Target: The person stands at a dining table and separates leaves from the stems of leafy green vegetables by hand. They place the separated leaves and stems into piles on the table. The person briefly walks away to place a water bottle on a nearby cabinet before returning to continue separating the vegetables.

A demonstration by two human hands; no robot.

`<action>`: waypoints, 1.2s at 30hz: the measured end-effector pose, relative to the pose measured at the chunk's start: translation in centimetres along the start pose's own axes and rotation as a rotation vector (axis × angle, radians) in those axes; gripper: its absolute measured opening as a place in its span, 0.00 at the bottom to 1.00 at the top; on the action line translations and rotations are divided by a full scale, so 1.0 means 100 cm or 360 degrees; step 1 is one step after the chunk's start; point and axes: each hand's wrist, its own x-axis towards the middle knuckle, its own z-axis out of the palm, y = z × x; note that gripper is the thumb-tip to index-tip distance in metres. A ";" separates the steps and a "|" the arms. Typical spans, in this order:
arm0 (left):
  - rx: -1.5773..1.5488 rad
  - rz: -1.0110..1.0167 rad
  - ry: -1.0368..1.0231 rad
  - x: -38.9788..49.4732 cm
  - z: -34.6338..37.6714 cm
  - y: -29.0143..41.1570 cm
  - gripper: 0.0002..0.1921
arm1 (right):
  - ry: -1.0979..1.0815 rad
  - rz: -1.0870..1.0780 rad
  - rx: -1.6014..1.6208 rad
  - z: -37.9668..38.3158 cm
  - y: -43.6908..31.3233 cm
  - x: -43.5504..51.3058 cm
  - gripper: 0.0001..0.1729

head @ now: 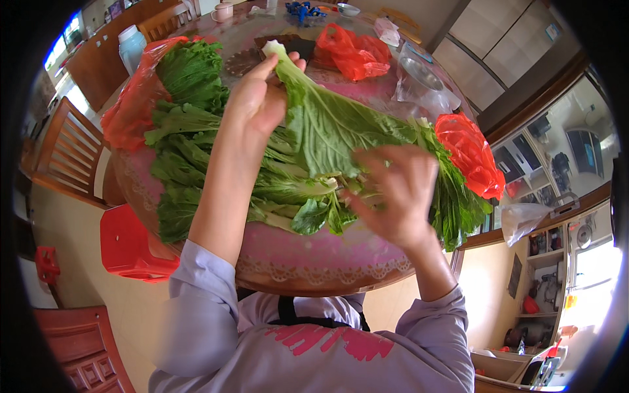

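My left hand [265,93] grips a large green leaf [339,123] near its pale stem end. The leaf stretches right and down over a pile of leafy greens [182,182] on the round table [314,250]. My right hand [398,191], blurred, is just below the leaf with its fingers spread; whether a fingertip touches the leaf is unclear. Beneath the leaf lies a small head of greens [314,189] with a cut pale base. Another bunch of greens [457,201] lies at the right edge, and more leaves stick out of a red plastic bag [132,108] at the left.
Red plastic bags lie at the back [351,51] and right [469,154]. Near them are a metal bowl [420,73] in clear plastic and a dark tray [300,49]. A light-blue flask [131,46] stands back left. A wooden chair [71,152] and red stool [132,245] flank the table's left side.
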 end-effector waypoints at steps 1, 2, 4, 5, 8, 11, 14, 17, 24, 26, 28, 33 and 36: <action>-0.0035 -0.0031 0.0082 -0.001 0.003 -0.005 0.15 | -0.0199 -0.0032 -0.0056 0.004 -0.009 0.002 0.38; -0.0114 -0.0103 0.0151 -0.003 0.006 -0.011 0.12 | -0.0259 0.0051 -0.0018 0.013 -0.014 0.005 0.38; -0.0084 -0.0152 0.0156 -0.010 0.014 -0.023 0.13 | -0.0281 0.0163 0.0012 0.026 -0.007 0.005 0.38; -0.0058 -0.0165 0.0115 -0.012 0.014 -0.027 0.14 | -0.0240 0.0187 0.0019 0.032 -0.001 0.002 0.37; -0.0002 -0.0214 -0.0095 -0.008 0.005 -0.031 0.17 | 0.0055 0.0300 0.0349 0.034 0.014 -0.001 0.29; 0.0377 -0.0049 -0.0481 -0.013 0.009 -0.036 0.23 | 0.0122 0.0765 0.0861 0.027 0.012 -0.001 0.24; 0.1149 0.0413 -0.0572 -0.027 0.018 -0.046 0.37 | 0.0240 0.1241 0.1357 0.017 0.015 0.001 0.18; 0.1470 0.0633 -0.0800 -0.026 0.015 -0.047 0.44 | 0.0478 0.1460 0.1774 0.002 0.024 0.008 0.15; 0.1182 0.0107 -0.1086 -0.021 0.013 -0.032 0.38 | 0.0777 0.2119 0.2245 -0.016 0.044 -0.002 0.23; 0.1175 0.0016 -0.1087 -0.019 0.011 -0.030 0.37 | 0.0660 0.2044 0.2439 -0.020 0.052 -0.008 0.25; 0.1118 -0.0102 -0.1108 -0.017 0.010 -0.030 0.35 | 0.0683 0.2077 0.2443 -0.014 0.062 -0.019 0.26; 0.1093 0.0035 -0.1164 -0.016 0.010 -0.029 0.33 | 0.0692 0.2078 0.2466 -0.013 0.062 -0.021 0.27; 0.1081 0.0007 -0.1164 -0.016 0.009 -0.028 0.33 | 0.0703 0.2080 0.2480 -0.013 0.060 -0.019 0.27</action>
